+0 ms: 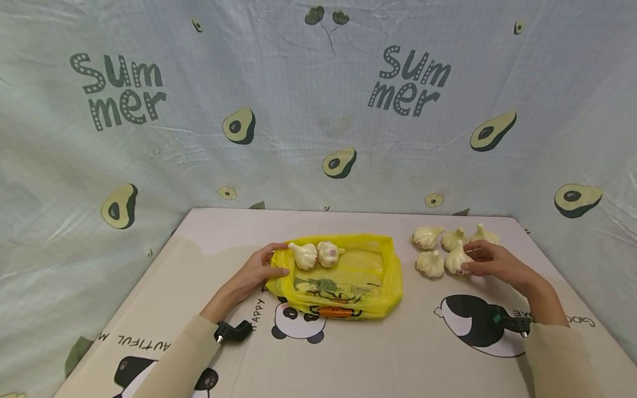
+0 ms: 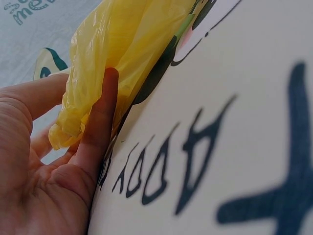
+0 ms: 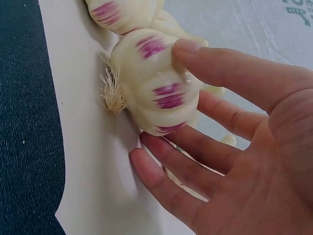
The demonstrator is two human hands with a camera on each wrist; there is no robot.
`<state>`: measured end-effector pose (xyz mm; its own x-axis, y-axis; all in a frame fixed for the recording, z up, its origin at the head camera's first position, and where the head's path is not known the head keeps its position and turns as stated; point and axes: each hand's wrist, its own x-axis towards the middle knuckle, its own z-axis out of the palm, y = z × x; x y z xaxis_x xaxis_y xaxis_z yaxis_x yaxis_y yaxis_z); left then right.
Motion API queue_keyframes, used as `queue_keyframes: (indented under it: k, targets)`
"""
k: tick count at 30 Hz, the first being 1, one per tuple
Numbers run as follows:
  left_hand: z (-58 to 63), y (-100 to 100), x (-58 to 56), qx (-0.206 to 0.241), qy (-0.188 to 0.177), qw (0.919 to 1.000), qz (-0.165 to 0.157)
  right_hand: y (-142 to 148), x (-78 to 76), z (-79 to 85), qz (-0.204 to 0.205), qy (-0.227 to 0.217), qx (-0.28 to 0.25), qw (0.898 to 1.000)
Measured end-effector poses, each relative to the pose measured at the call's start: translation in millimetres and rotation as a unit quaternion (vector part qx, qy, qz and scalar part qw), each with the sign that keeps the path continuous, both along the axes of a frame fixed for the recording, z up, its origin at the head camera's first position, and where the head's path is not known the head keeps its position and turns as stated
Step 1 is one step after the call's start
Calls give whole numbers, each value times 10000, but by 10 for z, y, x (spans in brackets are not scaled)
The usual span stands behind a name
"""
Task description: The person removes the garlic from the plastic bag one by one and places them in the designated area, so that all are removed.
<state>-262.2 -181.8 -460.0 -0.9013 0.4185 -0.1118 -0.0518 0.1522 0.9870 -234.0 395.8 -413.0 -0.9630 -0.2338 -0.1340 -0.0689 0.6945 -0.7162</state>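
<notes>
Creamy white with purple streaks, the garlic bulb on the right side of the table looks light, firm and rather slick (those wispy roots would make a poor handle), so its fat middle seems the place to take hold. That is where the right hand pinches it, thumb on one side and fingers round the other, forearm angling in from the near right. Well apart, the left hand pinches the thin yellow bag by its left rim, arm slanting forward.
</notes>
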Motion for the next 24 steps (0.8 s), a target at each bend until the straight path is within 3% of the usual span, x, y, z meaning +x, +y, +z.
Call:
queue_keyframes:
  k: [24]
  targets:
    - [5,3,5,-18,6,10000,10,80,18,27,34,-33,206,9998]
